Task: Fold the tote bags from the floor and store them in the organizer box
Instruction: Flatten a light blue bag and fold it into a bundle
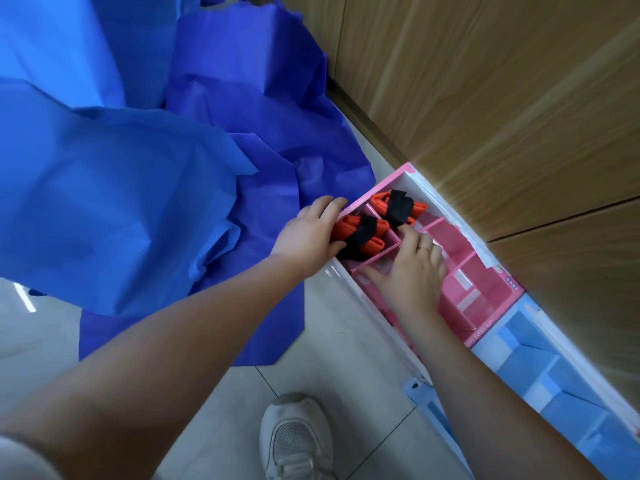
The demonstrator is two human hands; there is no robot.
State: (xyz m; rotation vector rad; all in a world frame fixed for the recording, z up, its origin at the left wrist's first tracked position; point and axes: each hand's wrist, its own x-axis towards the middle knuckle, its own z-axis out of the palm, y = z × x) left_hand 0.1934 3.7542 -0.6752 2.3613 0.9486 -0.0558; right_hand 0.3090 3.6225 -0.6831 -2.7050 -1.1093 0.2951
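From the head view, the left hand [310,233] has its grip curled round a folded orange tote bag [360,233] bound with a black strap, thumb under and fingers over its far edge, holding it at the near corner cell of the pink organizer box [485,282]. Just beyond that grip, in the next cell, lies a second folded orange bag [398,206], also strapped in black. The right hand [408,271], a ring on one finger, holds nothing; its fingers lie spread and flat on the pink dividers just right of the held bag. Left of both hands, loose blue tote bags [138,188] are heaped on the tiled floor [346,341]. A blue organizer box [554,386] sits to the right of the right forearm, against a wooden wall [502,98]. A white shoe [296,438] stands below the arms.
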